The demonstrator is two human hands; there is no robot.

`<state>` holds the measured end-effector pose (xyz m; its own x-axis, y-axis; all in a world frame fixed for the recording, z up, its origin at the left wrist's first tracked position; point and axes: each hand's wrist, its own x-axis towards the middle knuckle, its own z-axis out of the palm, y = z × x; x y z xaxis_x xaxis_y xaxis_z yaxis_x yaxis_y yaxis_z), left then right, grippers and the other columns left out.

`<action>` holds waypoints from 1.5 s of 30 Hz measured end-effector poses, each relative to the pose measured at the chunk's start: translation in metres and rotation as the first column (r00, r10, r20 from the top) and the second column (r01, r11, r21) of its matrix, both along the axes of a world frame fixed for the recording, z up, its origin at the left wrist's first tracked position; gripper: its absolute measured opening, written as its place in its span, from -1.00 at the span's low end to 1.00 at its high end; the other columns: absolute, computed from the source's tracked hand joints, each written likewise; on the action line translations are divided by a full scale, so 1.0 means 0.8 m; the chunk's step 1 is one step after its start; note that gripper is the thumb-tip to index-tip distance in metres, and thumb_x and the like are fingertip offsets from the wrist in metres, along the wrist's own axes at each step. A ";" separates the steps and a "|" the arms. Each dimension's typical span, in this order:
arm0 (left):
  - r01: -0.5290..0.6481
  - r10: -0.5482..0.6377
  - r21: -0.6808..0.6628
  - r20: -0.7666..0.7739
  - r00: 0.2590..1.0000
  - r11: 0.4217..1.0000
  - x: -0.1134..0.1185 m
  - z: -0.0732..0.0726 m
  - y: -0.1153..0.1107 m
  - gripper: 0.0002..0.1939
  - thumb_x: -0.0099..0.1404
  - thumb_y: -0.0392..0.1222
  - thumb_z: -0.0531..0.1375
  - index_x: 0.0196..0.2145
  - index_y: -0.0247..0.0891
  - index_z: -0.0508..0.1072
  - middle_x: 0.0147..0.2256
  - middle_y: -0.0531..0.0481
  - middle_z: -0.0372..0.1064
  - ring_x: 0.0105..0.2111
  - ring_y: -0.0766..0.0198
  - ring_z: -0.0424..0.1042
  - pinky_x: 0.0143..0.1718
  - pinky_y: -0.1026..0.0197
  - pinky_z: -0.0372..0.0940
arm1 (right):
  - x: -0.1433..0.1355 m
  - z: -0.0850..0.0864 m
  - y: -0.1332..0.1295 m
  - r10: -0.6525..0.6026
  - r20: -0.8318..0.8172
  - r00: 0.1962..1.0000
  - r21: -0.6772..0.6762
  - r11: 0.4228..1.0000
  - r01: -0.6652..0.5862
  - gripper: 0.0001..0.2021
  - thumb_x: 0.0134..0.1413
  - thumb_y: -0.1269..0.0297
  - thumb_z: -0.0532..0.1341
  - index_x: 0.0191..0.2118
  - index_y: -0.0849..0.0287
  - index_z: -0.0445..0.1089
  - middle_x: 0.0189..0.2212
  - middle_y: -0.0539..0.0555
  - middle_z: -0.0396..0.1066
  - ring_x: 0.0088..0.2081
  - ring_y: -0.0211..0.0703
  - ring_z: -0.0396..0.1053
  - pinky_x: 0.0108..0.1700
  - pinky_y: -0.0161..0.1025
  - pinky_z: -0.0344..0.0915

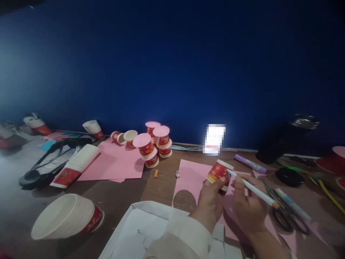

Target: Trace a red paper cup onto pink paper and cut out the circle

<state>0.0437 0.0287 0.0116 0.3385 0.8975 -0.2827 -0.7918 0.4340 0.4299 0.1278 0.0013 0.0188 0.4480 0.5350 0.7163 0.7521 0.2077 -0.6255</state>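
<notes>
At the left of the table [121, 194], well apart from my hands, a fat nest of paper cups [67, 216] lies on its side; further right, pink-topped cup stacks [146, 149] stand near the wall; next comes a pink sheet [190, 176], and over it my left hand [210, 203], grasping a single red cup [219, 169], thumb along its near side; the cup is tilted, its far end leaning right, though I cannot tell which end is the mouth; my left hand is the nearer of the two, since the cup sits right at its fingertips; just beside it, my right hand [250, 205] pinches a white pen [256, 189], whose long axis slants from a tip at upper left down to an orange end at lower right; so the cup lies ahead and to the left of this hand; everything, I judge, turns on how the tip meets the cup's right side; whether it touches or stops just short, I cannot tell; beyond, a purple marker [250, 164] lies loose
</notes>
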 end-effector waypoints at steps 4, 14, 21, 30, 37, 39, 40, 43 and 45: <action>0.000 0.000 -0.012 0.013 1.000 1.000 0.001 -0.002 0.000 -0.50 -0.20 -0.17 0.61 -0.27 -0.27 0.59 -0.27 -0.08 0.55 -0.23 0.20 0.49 0.04 0.14 0.28 | 0.001 -0.001 0.001 0.005 0.016 1.000 0.002 1.000 -0.005 -0.73 0.33 0.10 0.17 -0.28 0.16 0.47 -0.45 0.10 0.48 -0.36 -0.04 0.45 -0.23 -0.08 0.32; 0.011 -0.013 0.029 0.051 0.999 1.000 -0.002 0.004 -0.003 -0.53 -0.15 -0.15 0.59 -0.25 -0.30 0.62 -0.23 -0.13 0.57 -0.18 0.16 0.51 0.08 0.13 0.27 | -0.002 0.002 0.001 0.009 0.007 1.000 0.014 1.000 -0.009 -0.73 0.33 0.10 0.18 -0.30 0.16 0.46 -0.44 0.10 0.50 -0.36 -0.04 0.45 -0.23 -0.08 0.34; 0.013 -0.013 0.013 0.056 0.998 1.000 -0.002 0.004 -0.004 -0.54 -0.14 -0.17 0.57 -0.25 -0.34 0.63 -0.22 -0.17 0.57 -0.17 0.13 0.53 0.09 0.13 0.28 | -0.001 0.004 0.001 0.022 0.014 1.000 -0.003 1.000 -0.022 -0.70 0.33 0.05 0.16 -0.32 0.14 0.47 -0.43 0.12 0.50 -0.35 -0.03 0.45 -0.20 -0.04 0.36; 0.015 -0.013 -0.014 0.100 0.995 1.000 -0.001 0.004 -0.002 -0.61 -0.13 -0.21 0.57 -0.31 -0.31 0.62 -0.24 -0.13 0.58 -0.21 0.20 0.52 0.07 0.17 0.30 | -0.002 0.002 0.000 -0.007 0.028 1.000 -0.005 1.000 0.007 -0.71 0.34 0.08 0.16 -0.31 0.15 0.46 -0.44 0.11 0.49 -0.35 -0.04 0.45 -0.21 -0.07 0.34; 0.016 -0.010 -0.057 0.098 0.995 0.998 -0.003 0.007 -0.002 -0.60 -0.14 -0.23 0.56 -0.30 -0.33 0.61 -0.25 -0.13 0.55 -0.20 0.19 0.51 0.08 0.16 0.29 | -0.003 0.002 0.000 -0.019 0.029 0.999 -0.007 1.000 0.019 -0.71 0.33 0.07 0.16 -0.30 0.15 0.47 -0.45 0.11 0.49 -0.36 -0.03 0.45 -0.22 -0.07 0.34; 0.018 -0.013 -0.053 0.102 0.995 0.998 -0.003 0.008 -0.002 -0.59 -0.14 -0.23 0.55 -0.30 -0.34 0.60 -0.24 -0.14 0.54 -0.18 0.16 0.52 0.10 0.15 0.28 | -0.003 0.001 0.001 -0.021 0.020 1.000 0.003 1.000 0.021 -0.70 0.33 0.06 0.16 -0.32 0.14 0.46 -0.45 0.11 0.48 -0.35 -0.03 0.45 -0.21 -0.06 0.34; 0.021 -0.016 -0.049 0.099 0.995 0.999 -0.003 0.008 -0.002 -0.60 -0.14 -0.22 0.55 -0.30 -0.33 0.60 -0.23 -0.14 0.54 -0.16 0.15 0.52 0.12 0.14 0.28 | -0.003 0.001 0.001 -0.019 0.013 1.000 0.005 1.000 0.019 -0.70 0.33 0.05 0.16 -0.33 0.14 0.45 -0.45 0.11 0.48 -0.34 -0.02 0.45 -0.20 -0.06 0.34; 0.026 -0.023 -0.041 0.080 0.997 0.999 -0.003 0.007 -0.002 -0.60 -0.12 -0.21 0.55 -0.30 -0.30 0.58 -0.23 -0.14 0.54 -0.13 0.12 0.52 0.13 0.13 0.27 | -0.002 -0.001 0.001 -0.002 -0.004 1.000 0.006 1.000 0.002 -0.70 0.33 0.05 0.16 -0.30 0.15 0.46 -0.43 0.12 0.49 -0.34 -0.01 0.46 -0.21 -0.05 0.35; 0.027 -0.024 -0.038 0.079 0.997 0.999 -0.003 0.006 -0.001 -0.60 -0.11 -0.21 0.55 -0.30 -0.29 0.58 -0.25 -0.12 0.54 -0.14 0.12 0.52 0.12 0.13 0.28 | -0.001 -0.001 0.001 0.004 0.017 1.000 0.010 1.000 -0.005 -0.71 0.34 0.06 0.16 -0.30 0.15 0.47 -0.43 0.12 0.50 -0.34 -0.01 0.46 -0.21 -0.05 0.35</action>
<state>0.0414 0.0276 0.0161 0.3837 0.8772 -0.2886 -0.8109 0.4696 0.3492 0.1268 0.0019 0.0183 0.4331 0.5297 0.7293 0.7618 0.2174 -0.6103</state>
